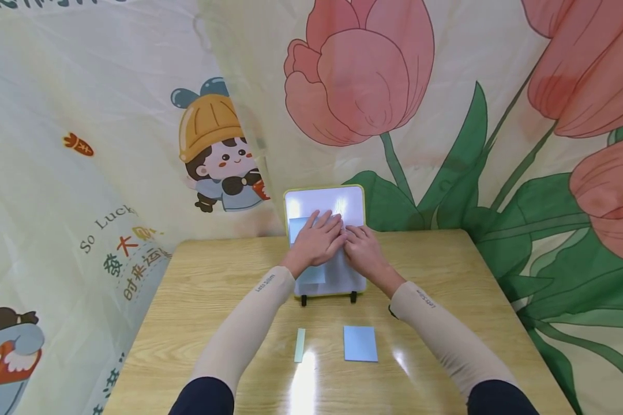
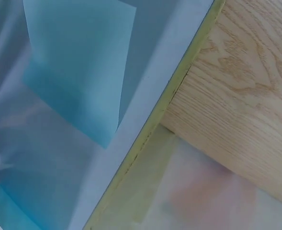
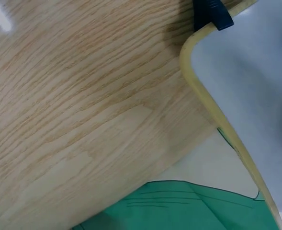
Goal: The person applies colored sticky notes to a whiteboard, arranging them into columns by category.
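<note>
A small whiteboard point(image 1: 352, 275) with a yellow edge stands tilted at the table's back. My left hand point(image 1: 316, 241) rests on its middle, fingers stretched out, covering part of the blue sticky notes. One blue note point(image 1: 297, 226) shows above that hand and a lower blue note point(image 1: 312, 275) below it. The left wrist view shows a blue note point(image 2: 81, 52) with a raised lower edge. My right hand point(image 1: 364, 251) touches the board beside the left fingertips; its own fingertips are hidden, so whether it pinches anything is unclear.
On the wooden table point(image 1: 228, 265), a pale green strip point(image 1: 299, 346) and a blue sticky-note pad point(image 1: 360, 344) lie in front of the board. Black stand feet point(image 1: 353, 297) support the board. A printed cloth point(image 1: 259, 46) hangs close behind.
</note>
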A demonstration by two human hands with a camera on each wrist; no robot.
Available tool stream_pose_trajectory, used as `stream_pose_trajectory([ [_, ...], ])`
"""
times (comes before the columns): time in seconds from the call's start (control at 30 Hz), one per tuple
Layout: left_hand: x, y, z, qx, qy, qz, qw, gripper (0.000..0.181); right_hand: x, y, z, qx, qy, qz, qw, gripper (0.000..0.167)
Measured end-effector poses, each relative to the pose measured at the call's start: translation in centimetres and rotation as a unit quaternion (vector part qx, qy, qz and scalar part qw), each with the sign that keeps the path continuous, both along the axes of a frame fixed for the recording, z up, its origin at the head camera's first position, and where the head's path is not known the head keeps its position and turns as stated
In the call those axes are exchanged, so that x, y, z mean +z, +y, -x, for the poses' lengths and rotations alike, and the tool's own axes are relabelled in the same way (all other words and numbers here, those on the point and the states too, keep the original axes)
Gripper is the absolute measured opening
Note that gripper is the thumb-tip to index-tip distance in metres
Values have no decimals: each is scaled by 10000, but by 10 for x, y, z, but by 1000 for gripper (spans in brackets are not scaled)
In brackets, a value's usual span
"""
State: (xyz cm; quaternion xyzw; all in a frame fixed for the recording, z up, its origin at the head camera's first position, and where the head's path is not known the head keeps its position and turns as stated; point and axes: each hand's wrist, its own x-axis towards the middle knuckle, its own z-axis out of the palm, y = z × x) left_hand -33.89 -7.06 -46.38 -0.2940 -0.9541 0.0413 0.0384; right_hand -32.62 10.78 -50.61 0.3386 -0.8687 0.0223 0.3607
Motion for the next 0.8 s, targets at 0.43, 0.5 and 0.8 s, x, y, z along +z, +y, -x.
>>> stream_pose_trajectory([
  [0.43,1,-5,-1,2,64,-22,10000,65,-12,2,1,70,-48,-20,10000,24],
  [0.5,0,-6,-1,8,74,-30,10000,65,-13,2,2,185,-62,238,9995,25],
  [0.8,-3,-11,-2,129,122,-166,9997,67,-1,4,11,282,-328,460,9980,42],
])
